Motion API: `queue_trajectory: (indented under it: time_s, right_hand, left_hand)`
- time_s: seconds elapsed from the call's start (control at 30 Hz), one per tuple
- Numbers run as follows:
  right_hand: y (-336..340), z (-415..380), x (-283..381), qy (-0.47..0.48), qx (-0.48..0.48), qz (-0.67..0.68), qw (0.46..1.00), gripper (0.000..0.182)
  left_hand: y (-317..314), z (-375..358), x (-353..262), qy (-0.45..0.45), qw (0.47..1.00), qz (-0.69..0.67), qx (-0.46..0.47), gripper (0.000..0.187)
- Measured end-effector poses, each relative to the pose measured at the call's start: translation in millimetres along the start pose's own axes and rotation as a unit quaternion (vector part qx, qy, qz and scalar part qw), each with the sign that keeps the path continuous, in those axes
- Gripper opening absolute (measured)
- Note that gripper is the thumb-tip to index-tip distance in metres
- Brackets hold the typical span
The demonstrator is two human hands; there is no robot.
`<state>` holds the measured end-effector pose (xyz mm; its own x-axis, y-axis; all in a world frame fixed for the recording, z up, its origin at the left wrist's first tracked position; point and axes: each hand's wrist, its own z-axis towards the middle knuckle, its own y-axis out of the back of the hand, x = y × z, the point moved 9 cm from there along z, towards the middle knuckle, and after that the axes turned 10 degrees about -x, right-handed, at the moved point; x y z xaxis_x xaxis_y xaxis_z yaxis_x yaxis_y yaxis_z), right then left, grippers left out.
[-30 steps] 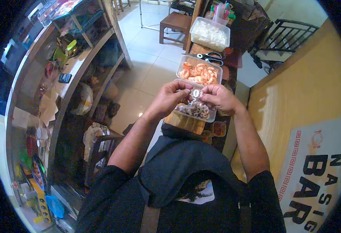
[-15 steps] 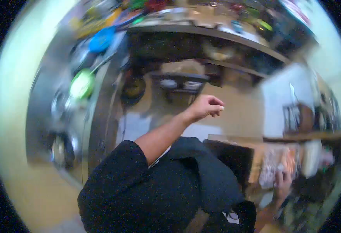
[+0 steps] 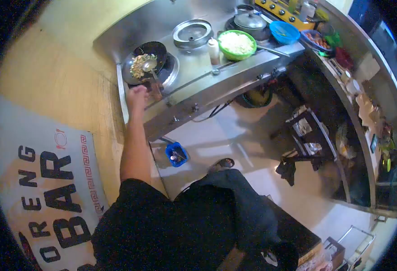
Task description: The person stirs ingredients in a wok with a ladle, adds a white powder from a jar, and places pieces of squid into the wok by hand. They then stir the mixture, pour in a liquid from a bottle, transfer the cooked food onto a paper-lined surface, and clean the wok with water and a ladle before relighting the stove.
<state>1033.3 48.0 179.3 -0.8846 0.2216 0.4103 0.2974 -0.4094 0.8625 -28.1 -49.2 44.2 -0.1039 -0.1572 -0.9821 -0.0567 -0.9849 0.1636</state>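
I see my left hand point(image 3: 136, 95) stretched out to the stove counter point(image 3: 198, 86). It is right by the handle of the ladle point(image 3: 149, 67), and I cannot tell if the fingers are closed on it or just touching it. The ladle's scoop sits in the black wok point(image 3: 151, 56). The wok holds a heap of pale, chopped food on its left side. Next to the wok lies a round metal lid point(image 3: 192, 32). A small white bottle point(image 3: 213, 50) stands between them and a green bowl point(image 3: 237, 44) full of white rice. Behind that is a pot with a lid point(image 3: 251, 21) and a blue bowl point(image 3: 284, 31). A small blue basket point(image 3: 176, 154) sits on the floor. I cannot see my right hand.
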Motion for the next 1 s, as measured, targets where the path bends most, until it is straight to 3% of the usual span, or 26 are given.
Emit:
queue_trajectory:
  time_s: [0.1, 0.13, 0.2, 0.23, 0.3, 0.33, 0.37, 0.43, 0.47, 0.53, 0.63, 0.7, 0.73, 0.77, 0.87, 0.9, 0.93, 0.97, 1.0]
  right_hand:
    - [-20.9, 3.0, 29.2, -0.032, -0.008, 0.012, 0.999, 0.025]
    - [-25.0, 4.0, 36.4, -0.035, -0.012, 0.012, 0.999, 0.024]
    - [-42.7, 3.0, 60.5, -0.038, -0.012, 0.013, 0.999, 0.024]
    - [-47.9, 3.3, 67.1, -0.040, -0.013, 0.013, 0.999, 0.023]
    - [-55.6, 1.6, 79.7, -0.049, -0.014, 0.014, 0.999, 0.022]
    - [-58.7, 0.8, 85.3, -0.055, -0.014, 0.013, 0.998, 0.022]
    - [-58.9, 0.2, 84.8, -0.061, -0.012, 0.009, 0.998, 0.022]
    - [-65.3, -5.2, 93.5, -0.073, -0.012, 0.012, 0.997, 0.021]
    - [-64.8, -7.7, 88.4, -0.081, -0.015, 0.013, 0.997, 0.021]
    - [-62.6, -17.9, 81.8, -0.096, -0.021, 0.012, 0.995, 0.020]
    - [-56.2, -30.5, 52.3, -0.112, -0.029, 0.035, 0.993, 0.019]
    - [-18.3, -62.9, 8.4, -0.159, -0.070, 0.052, 0.983, 0.019]
    - [-10.5, -72.9, -2.5, -0.175, -0.084, 0.061, 0.979, 0.019]
    - [-14.2, -66.8, -10.8, -0.185, -0.091, 0.075, 0.976, 0.018]
    - [-1.0, -57.1, -54.6, -0.213, -0.101, 0.094, 0.967, 0.018]
    - [-3.9, -67.3, -89.2, -0.272, -0.059, 0.018, 0.960, 0.019]
    - [11.9, -73.7, -54.8, -0.253, -0.114, 0.087, 0.957, 0.021]
    - [17.9, -75.3, -68.5, -0.158, -0.121, 0.064, 0.978, 0.026]
    - [24.3, -77.0, -63.6, -0.132, -0.116, 0.040, 0.984, 0.025]
  left_hand:
    - [14.5, 97.2, -22.9, -0.102, 0.992, 0.044, -0.068, 0.017]
    - [9.8, 133.9, -12.0, -0.099, 0.992, 0.043, -0.069, 0.017]
    - [6.7, 198.0, 2.2, -0.192, 0.955, 0.198, -0.107, 0.024]
    - [8.2, 228.7, 18.1, -0.191, 0.955, 0.198, -0.108, 0.024]
    - [-14.1, 270.4, 59.1, -0.195, 0.841, 0.505, -0.018, 0.028]
    - [-10.6, 241.2, 72.0, 0.054, 0.933, 0.356, 0.002, 0.025]
    - [-13.0, 232.2, 67.8, 0.056, 0.932, 0.358, 0.006, 0.025]
    - [-16.1, 223.0, 61.3, 0.109, 0.981, 0.147, -0.062, 0.022]
    - [-27.7, 216.0, 56.3, 0.134, 0.990, -0.031, -0.005, 0.015]
    - [-47.2, 192.6, 31.7, 0.072, 0.987, -0.139, -0.021, 0.012]
    - [-109.7, 73.4, -22.9, 0.009, 0.994, -0.104, -0.017, 0.020]
    - [-184.6, -45.1, -47.9, 0.043, 0.977, -0.182, 0.106, 0.022]
    - [-234.5, -96.0, -32.6, 0.006, 0.967, -0.125, 0.220, 0.025]
    - [-273.9, -182.3, -48.5, 0.052, 0.920, -0.145, 0.360, 0.027]
    - [-312.7, -426.6, -101.0, -0.008, 0.728, -0.134, 0.672, 0.026]
    - [-299.2, -496.8, -123.4, -0.052, 0.665, -0.123, 0.735, 0.025]
    - [-282.1, -563.1, -146.5, -0.071, 0.580, -0.131, 0.801, 0.025]
    - [-262.7, -622.9, -167.7, -0.092, 0.499, -0.135, 0.851, 0.024]
    - [-250.0, -672.0, -184.2, -0.122, 0.443, -0.145, 0.876, 0.024]
